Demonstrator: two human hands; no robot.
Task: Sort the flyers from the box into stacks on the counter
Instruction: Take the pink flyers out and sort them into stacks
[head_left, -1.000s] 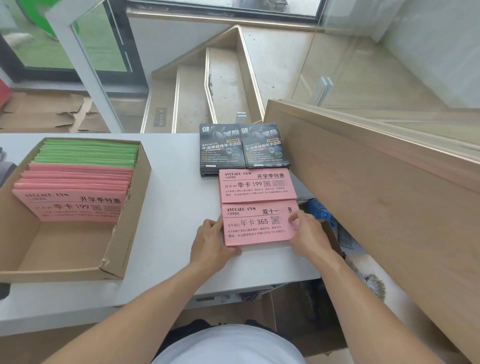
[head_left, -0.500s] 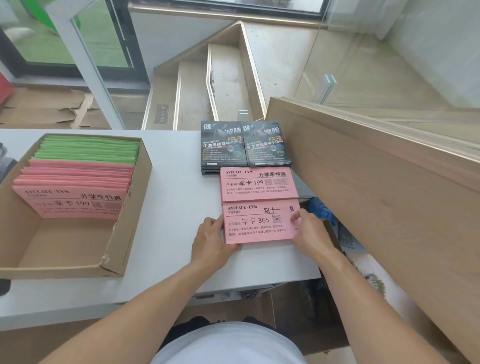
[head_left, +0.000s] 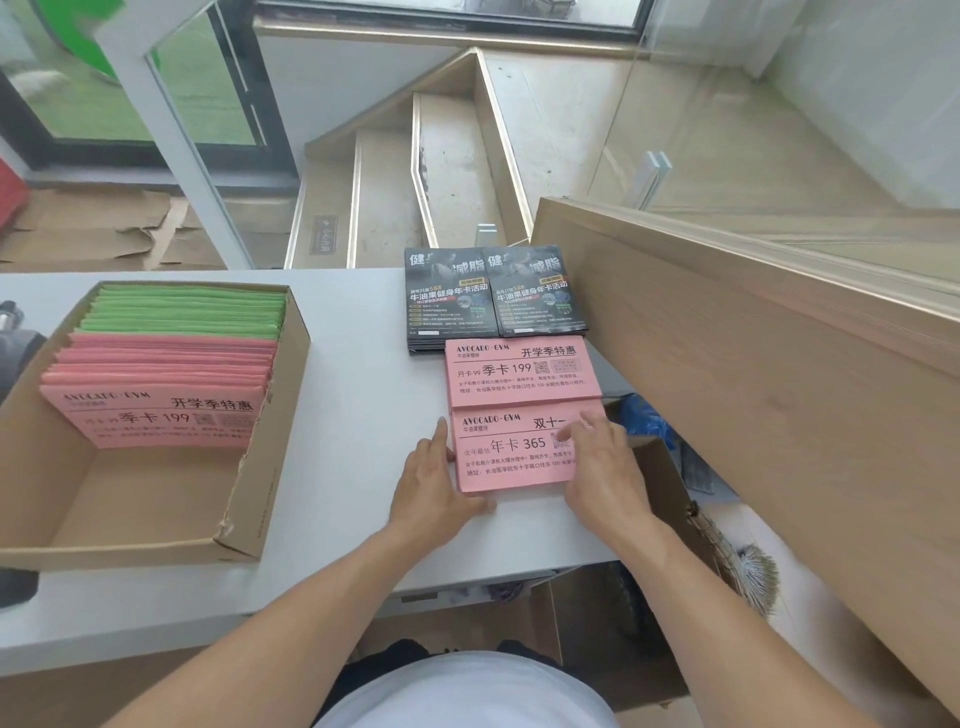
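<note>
Flyers lay in four desk (head_left: 337, 415) stacks: two black, two pink; both flat, apart hands flanked the nearest pink stack (head_left: 511, 452), left hand (head_left: 434, 486), right hand (head_left: 605, 475).

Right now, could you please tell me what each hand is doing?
Left hand: open, straight fingers against the left edge of the 365 flyer stack.
Right hand: open, fingers flat on that stack's right side.

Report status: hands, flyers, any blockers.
Left hand flat against near pink stack's left edge; right hand flat on its right side. Pink and green flyers remain in box. No blockers seen.
</note>
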